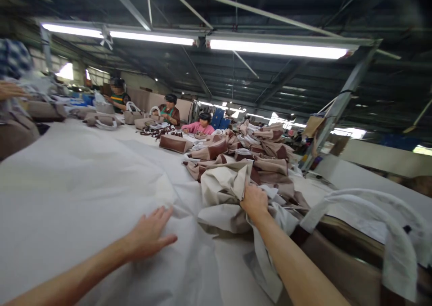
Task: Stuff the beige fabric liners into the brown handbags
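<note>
Beige fabric dust bags (224, 193) are lying heaped on the white-covered table (74, 180), beside the brown handbags (266, 157). Right hand (254, 202) is clutching one bag's edge; left hand (148, 234) is resting flat, fingers spread. Tugging now risks dragging neighbouring pieces along, toppling the heap.

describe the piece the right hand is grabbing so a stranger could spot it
On the long white-covered table, find the heap of brown and beige bags. At its near end lies a crumpled cream cloth piece, gripped by the right hand; unlike its neighbours, it shows no brown.
</note>
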A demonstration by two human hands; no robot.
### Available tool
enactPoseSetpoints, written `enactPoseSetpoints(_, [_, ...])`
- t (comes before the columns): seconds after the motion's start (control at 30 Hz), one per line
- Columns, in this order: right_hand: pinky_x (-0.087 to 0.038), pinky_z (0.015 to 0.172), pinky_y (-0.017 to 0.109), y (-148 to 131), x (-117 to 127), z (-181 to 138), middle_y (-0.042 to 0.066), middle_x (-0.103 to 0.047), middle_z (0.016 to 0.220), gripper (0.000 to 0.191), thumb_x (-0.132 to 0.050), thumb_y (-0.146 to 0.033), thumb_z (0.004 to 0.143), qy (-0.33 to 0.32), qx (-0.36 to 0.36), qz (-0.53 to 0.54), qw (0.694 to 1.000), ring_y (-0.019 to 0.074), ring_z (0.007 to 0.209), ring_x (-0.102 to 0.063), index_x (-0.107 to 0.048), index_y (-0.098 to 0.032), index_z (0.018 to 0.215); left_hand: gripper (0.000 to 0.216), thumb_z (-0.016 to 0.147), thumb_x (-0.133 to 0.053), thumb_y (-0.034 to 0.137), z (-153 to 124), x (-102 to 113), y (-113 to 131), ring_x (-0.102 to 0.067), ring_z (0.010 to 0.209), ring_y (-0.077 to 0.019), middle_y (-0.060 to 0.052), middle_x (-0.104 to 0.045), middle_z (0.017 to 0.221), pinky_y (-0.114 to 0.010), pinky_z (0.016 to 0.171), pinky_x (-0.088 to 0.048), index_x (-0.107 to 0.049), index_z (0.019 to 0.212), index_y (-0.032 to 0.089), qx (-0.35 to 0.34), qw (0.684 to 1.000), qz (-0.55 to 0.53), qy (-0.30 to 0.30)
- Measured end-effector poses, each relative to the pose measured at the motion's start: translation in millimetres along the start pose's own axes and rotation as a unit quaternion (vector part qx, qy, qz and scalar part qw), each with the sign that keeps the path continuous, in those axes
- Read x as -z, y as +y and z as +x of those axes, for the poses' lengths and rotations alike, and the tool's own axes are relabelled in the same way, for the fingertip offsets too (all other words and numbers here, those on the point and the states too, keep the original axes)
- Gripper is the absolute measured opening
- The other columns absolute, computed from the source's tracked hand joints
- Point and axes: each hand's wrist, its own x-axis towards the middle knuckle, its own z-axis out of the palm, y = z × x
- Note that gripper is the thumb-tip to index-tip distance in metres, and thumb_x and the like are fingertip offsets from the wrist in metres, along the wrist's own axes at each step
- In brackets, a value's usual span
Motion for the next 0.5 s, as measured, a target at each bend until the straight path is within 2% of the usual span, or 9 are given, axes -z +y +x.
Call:
enactPoseSetpoints(0.07, [-0.045, 0.083, 0.039, -10.7, -9.6, 2.2, 0.020, -0.062, 0.111, 0.053, -0.064, -0.015, 0.085, -0.015, 0.003, 0.012, 1.000, 0.0344, 0.104, -0.062, -0.048, -0.007, 0.135, 0.074, 0.096, -0.043, 0.045, -9.5, -8.4, -29.3, -0.019, 0.152, -0.0359, -0.020, -0.018, 0.163, -0.064, 0.119, -0.016, -0.024, 0.159, 0.011, -0.016, 0.999, 0.026, -0.019])
enactPoseSetpoints(0.13, [-0.043, 0.089, 0.040, -21.5, -17.3, 4.4, 0.023, -0.058, 0.118, 0.063, -0.075, -0.031, 0.080, -0.044, 0.020, 0.033, 0.998, 0.0359, 0.109, -0.059, -0.051, -0.006, 0.133, 0.064, 0.099, -0.037, 0.045, -9.9, -19.9, -59.2, -0.021, 0.152, -0.0333, -0.015, -0.021, 0.162, -0.064, 0.119, -0.013, -0.031, 0.157, 0.018, -0.060, 0.997, 0.044, -0.004])
enactPoseSetpoints(0.2, [-0.041, 0.096, 0.042, -27.3, -21.1, 9.9, 0.029, -0.050, 0.132, 0.081, -0.080, -0.050, 0.073, -0.082, 0.039, 0.056, 0.994, 0.0395, 0.118, -0.055, -0.051, -0.005, 0.134, 0.058, 0.102, -0.033, 0.043, 0.1, -24.1, -87.9, -0.023, 0.151, -0.0312, -0.013, -0.023, 0.162, -0.064, 0.119, -0.012, -0.035, 0.156, 0.023, -0.077, 0.995, 0.056, 0.026])
enactPoseSetpoints(0.3, [-0.036, 0.104, 0.044, -23.2, -21.3, 21.9, 0.031, -0.041, 0.145, 0.099, -0.078, -0.064, 0.069, -0.147, 0.066, 0.083, 0.983, 0.0436, 0.131, -0.047, -0.045, -0.006, 0.143, 0.054, 0.103, -0.031, 0.034, 25.5, -12.5, -116.6, -0.025, 0.151, -0.0302, -0.014, -0.029, 0.161, -0.063, 0.119, -0.015, -0.037, 0.155, 0.019, -0.055, 0.993, 0.094, 0.044])
enactPoseSetpoints(0.37, [-0.035, 0.106, 0.044, -16.3, -23.2, 24.4, 0.030, -0.038, 0.149, 0.106, -0.078, -0.066, 0.068, -0.162, 0.086, 0.090, 0.979, 0.0430, 0.133, -0.045, -0.039, -0.009, 0.148, 0.052, 0.100, -0.033, 0.024, 38.1, -2.2, -114.8, -0.030, 0.149, -0.0326, -0.018, -0.035, 0.158, -0.062, 0.118, -0.019, -0.046, 0.149, 0.014, -0.026, 0.991, 0.122, 0.054])
enactPoseSetpoints(0.4, [-0.034, 0.107, 0.045, -13.3, -26.3, 22.2, 0.031, -0.035, 0.152, 0.105, -0.079, -0.063, 0.069, -0.155, 0.093, 0.089, 0.979, 0.0427, 0.133, -0.045, -0.038, -0.009, 0.149, 0.051, 0.097, -0.035, 0.018, 40.2, 0.2, -105.6, -0.034, 0.147, -0.0330, -0.019, -0.039, 0.157, -0.060, 0.118, -0.023, -0.051, 0.144, 0.012, -0.024, 0.990, 0.125, 0.063])
enactPoseSetpoints(0.43, [-0.032, 0.108, 0.046, -11.3, -31.2, 18.0, 0.032, -0.029, 0.154, 0.103, -0.081, -0.056, 0.070, -0.142, 0.097, 0.084, 0.982, 0.0426, 0.133, -0.045, -0.038, -0.008, 0.149, 0.050, 0.093, -0.037, 0.014, 38.9, -0.4, -91.1, -0.040, 0.144, -0.0323, -0.020, -0.044, 0.154, -0.055, 0.118, -0.028, -0.056, 0.139, 0.012, -0.042, 0.989, 0.117, 0.074])
enactPoseSetpoints(0.5, [-0.027, 0.112, 0.047, -9.9, -45.4, 5.7, 0.033, -0.020, 0.158, 0.093, -0.082, -0.037, 0.071, -0.114, 0.097, 0.070, 0.986, 0.0423, 0.134, -0.042, -0.041, -0.006, 0.148, 0.048, 0.088, -0.041, 0.011, 25.9, -11.6, -50.1, -0.048, 0.137, -0.0281, -0.016, -0.051, 0.149, -0.044, 0.116, -0.036, -0.059, 0.132, 0.015, -0.144, 0.983, 0.065, 0.094])
